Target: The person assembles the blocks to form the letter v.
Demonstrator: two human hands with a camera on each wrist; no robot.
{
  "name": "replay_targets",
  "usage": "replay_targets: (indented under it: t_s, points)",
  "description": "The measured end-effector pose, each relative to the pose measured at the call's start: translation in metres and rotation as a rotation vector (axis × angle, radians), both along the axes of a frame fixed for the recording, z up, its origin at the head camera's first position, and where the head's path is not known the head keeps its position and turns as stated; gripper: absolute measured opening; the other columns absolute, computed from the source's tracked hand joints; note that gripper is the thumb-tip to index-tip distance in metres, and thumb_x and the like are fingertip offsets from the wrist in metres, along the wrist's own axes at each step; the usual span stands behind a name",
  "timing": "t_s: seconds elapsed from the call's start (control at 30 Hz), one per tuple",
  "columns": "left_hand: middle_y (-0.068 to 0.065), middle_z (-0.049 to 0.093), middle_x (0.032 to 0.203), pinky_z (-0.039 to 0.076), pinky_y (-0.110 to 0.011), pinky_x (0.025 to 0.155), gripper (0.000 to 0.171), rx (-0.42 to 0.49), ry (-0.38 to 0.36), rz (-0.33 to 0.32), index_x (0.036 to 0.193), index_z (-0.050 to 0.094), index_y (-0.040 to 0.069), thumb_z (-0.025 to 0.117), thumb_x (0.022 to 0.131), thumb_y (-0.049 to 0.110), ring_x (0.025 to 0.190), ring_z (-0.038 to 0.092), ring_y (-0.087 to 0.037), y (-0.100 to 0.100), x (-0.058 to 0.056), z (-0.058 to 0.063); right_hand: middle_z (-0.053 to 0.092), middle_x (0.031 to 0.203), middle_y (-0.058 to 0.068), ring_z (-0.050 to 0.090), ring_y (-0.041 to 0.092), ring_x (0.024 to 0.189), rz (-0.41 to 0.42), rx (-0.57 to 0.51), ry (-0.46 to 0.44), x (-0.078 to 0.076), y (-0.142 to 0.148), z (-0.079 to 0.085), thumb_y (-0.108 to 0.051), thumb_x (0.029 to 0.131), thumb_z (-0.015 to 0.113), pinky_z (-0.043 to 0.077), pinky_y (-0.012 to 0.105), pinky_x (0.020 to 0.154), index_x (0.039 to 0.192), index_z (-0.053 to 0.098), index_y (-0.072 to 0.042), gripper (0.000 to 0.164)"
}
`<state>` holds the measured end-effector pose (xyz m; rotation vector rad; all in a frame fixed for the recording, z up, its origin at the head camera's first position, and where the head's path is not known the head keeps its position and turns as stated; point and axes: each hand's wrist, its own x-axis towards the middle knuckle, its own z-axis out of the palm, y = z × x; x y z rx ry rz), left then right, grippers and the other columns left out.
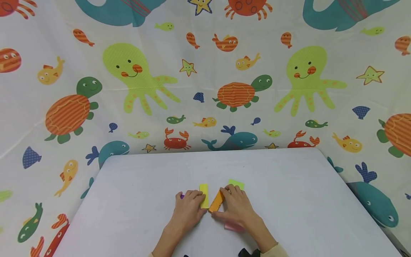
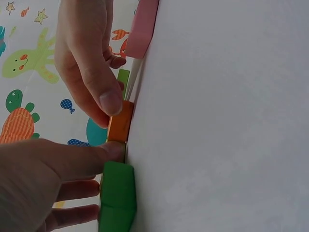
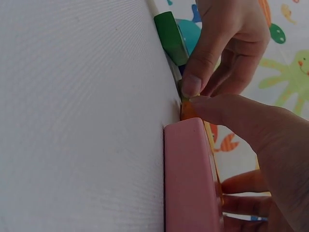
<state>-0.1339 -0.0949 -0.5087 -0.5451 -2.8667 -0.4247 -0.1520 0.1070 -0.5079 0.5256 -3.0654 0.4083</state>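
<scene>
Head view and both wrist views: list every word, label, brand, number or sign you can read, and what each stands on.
None: no readable text in any view.
Yellow block, green block, pink block: no lettering visible.
Orange block: any faint marks are too small to read.
Patterned cloth: printed sea creatures and stars, no words visible.

no text, label, brand, number or sign can be read here.
</scene>
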Motion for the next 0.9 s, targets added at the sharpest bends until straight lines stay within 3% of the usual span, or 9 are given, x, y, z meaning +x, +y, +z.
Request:
replay_targets:
  t_s: [0.4,0.67,0.9]
  points:
    - [0.0,0.067,0.108,0.042,-0.066,0.097,0.036,-0.012,0.013,-0.024,0.108,0.076,0.015,0.083,0.079,0.035,0.108,0.062,-0.023,0.0001,0.0024,0.0017,0.055,0.125,0.006,0.049,0.023,0.113,0.022,-0.017,-0.038,-0.0009,0.0021,0.0014,-0.066,0.071,0.075,0.047,0.046,0.102,0.135,0.061,-0.01,0.087]
    - [0.001,0.064,0.103,0.044,-0.058,0.094,0.033,-0.039,-0.002,-0.035,0.101,0.076,0.014,0.082,0.079,0.038,0.101,0.061,-0.02,0.0008,0.002,0.0024,0.055,0.126,0.007,0.048,0.023,0.114,0.058,-0.051,-0.071,-0.0014,0.0045,0.0027,-0.063,0.072,0.076,0.045,0.047,0.104,0.137,0.059,-0.008,0.087]
    - [0.003,0.061,0.096,0.047,-0.048,0.087,0.027,-0.053,0.037,-0.06,0.091,0.072,0.016,0.083,0.079,0.038,0.092,0.06,-0.017,0.0008,0.0036,0.0034,0.054,0.128,0.007,0.049,0.024,0.117,0.082,-0.082,-0.091,-0.0016,0.0068,0.0029,-0.059,0.073,0.078,0.044,0.049,0.107,0.139,0.057,-0.006,0.086]
